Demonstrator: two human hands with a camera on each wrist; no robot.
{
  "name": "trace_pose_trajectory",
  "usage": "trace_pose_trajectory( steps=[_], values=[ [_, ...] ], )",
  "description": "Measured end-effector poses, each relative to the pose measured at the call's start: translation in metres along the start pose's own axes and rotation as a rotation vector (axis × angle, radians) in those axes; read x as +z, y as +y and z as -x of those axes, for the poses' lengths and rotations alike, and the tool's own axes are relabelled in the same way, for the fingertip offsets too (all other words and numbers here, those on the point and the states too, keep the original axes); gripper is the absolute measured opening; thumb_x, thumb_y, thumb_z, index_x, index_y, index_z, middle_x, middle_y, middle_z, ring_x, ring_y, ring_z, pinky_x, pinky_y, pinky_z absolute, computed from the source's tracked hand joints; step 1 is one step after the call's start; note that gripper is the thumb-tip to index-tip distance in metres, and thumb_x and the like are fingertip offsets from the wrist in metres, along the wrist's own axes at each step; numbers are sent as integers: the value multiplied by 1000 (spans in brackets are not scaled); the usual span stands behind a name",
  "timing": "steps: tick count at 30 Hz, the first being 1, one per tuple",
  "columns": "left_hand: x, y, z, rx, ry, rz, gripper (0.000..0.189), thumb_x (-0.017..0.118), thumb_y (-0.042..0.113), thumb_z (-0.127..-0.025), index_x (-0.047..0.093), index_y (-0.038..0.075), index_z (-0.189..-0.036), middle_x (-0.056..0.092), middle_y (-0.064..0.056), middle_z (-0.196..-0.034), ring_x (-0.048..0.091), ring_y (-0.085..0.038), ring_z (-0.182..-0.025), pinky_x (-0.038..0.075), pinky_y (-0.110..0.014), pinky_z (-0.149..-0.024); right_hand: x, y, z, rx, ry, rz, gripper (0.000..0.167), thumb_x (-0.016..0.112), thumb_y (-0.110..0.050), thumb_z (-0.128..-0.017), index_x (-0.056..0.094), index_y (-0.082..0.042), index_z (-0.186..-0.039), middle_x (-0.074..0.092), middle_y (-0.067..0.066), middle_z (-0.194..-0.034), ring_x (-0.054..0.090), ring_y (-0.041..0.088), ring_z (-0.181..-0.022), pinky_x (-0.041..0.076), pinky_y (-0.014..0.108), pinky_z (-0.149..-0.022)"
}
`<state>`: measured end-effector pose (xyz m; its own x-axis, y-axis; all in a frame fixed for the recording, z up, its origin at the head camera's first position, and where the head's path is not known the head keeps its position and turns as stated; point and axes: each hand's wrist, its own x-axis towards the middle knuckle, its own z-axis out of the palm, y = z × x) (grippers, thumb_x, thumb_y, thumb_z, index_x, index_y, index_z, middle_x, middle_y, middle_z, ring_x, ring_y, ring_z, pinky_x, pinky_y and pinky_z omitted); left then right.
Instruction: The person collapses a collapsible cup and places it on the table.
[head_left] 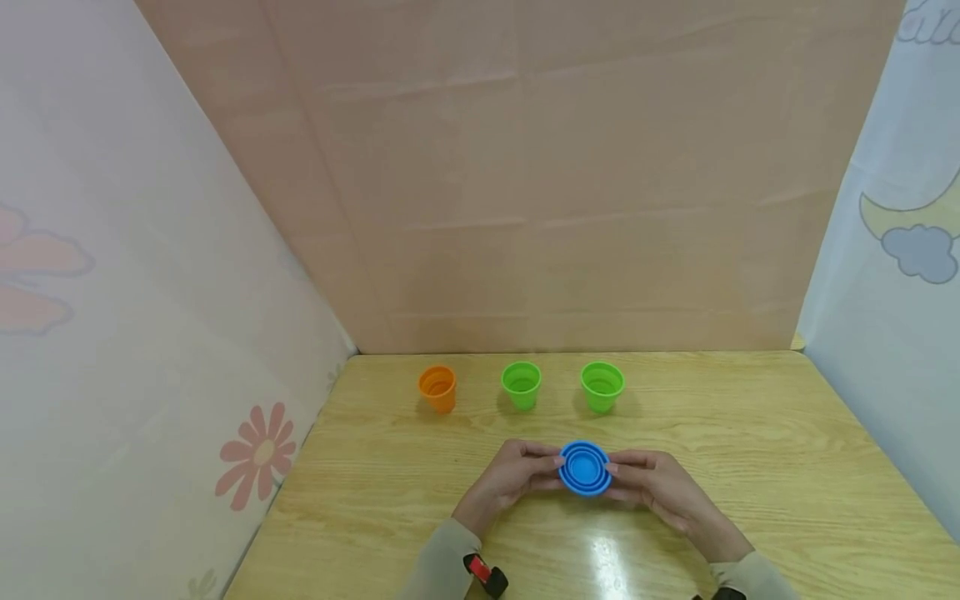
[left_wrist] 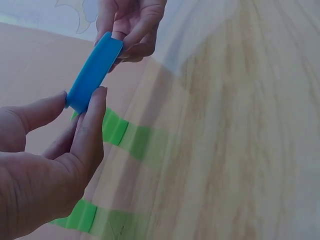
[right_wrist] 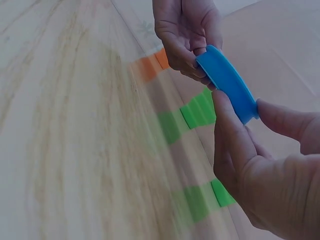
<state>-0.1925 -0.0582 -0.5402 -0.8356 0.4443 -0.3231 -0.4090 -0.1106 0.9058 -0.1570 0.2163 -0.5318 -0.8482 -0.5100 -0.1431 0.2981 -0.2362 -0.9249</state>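
Both hands hold a blue collapsible cup (head_left: 585,468), folded flat into concentric rings, above the table. My left hand (head_left: 517,471) pinches its left edge, thumb on the rim and fingers beneath. From the other side my right hand (head_left: 660,483) pinches the right edge in the same way. Seen edge-on in the left wrist view, the blue cup (left_wrist: 92,75) is a thin disc between the two hands. The right wrist view also shows the flattened cup (right_wrist: 227,82) clear of the tabletop.
Beyond the hands stand an orange cup (head_left: 437,389), a green cup (head_left: 521,385) and another green cup (head_left: 602,386) in a row, all upright and expanded. The wooden table (head_left: 360,500) meets a brown back panel (head_left: 585,208) and patterned side walls.
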Motion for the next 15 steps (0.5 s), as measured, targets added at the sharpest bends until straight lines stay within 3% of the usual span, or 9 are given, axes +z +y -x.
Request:
trace_pose_trajectory(
  steps=[7, 15],
  values=[
    [7, 1, -11, 6, 5, -8, 25, 75, 6, -97, 75, -4, -120, 79, -16, -110, 80, -23, -96, 67, -37, -89, -11, -2, 1, -9, 21, 24, 25, 56, -1, -106, 72, -6, -125, 79, 0, -117, 78, 19, -108, 62, 37, -100],
    [27, 4, -29, 20, -1, 31, 24, 75, 5, -96, 76, -3, -119, 78, -16, -109, 80, -25, -97, 67, -37, -90, -38, -14, 5, -50, -40, 11, 32, 49, 2, -108, 73, -11, -125, 78, 1, -121, 76, 19, -112, 61, 37, -102]
  ],
)
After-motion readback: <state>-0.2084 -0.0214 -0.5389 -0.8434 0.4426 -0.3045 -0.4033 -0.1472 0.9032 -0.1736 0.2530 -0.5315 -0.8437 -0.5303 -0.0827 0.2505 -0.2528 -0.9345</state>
